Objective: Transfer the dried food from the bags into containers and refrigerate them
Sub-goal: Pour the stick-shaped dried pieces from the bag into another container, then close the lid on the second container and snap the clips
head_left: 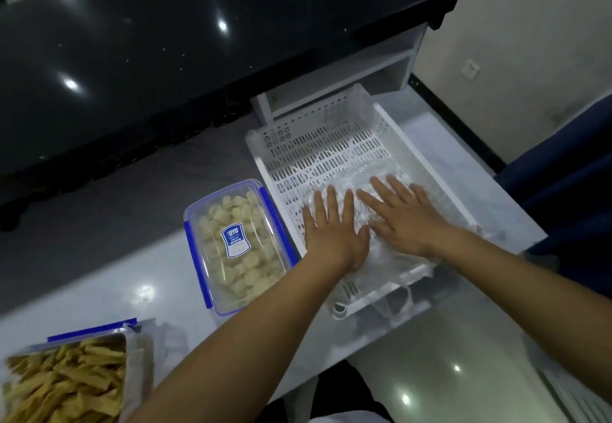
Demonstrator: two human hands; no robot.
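A white slotted plastic drawer basket (291, 144) lies on the floor, pulled out from a white unit. A clear plastic bag (381, 257) is spread flat inside it. My left hand (334, 227) and my right hand (407, 214) press palm-down on the bag, fingers spread, side by side. Left of the basket stands a clear lidded container with blue clips (238, 247), filled with pale dried pieces. At the bottom left is a second container (66, 383) with yellow-brown dried strips, partly cut off by the frame's edge.
A black glossy countertop (165, 58) overhangs the white cabinet opening (347, 81) behind the basket. A dark blue object (569, 171) stands at the right. The floor is pale glossy tile. A crumpled clear bag (169, 340) lies beside the strip container.
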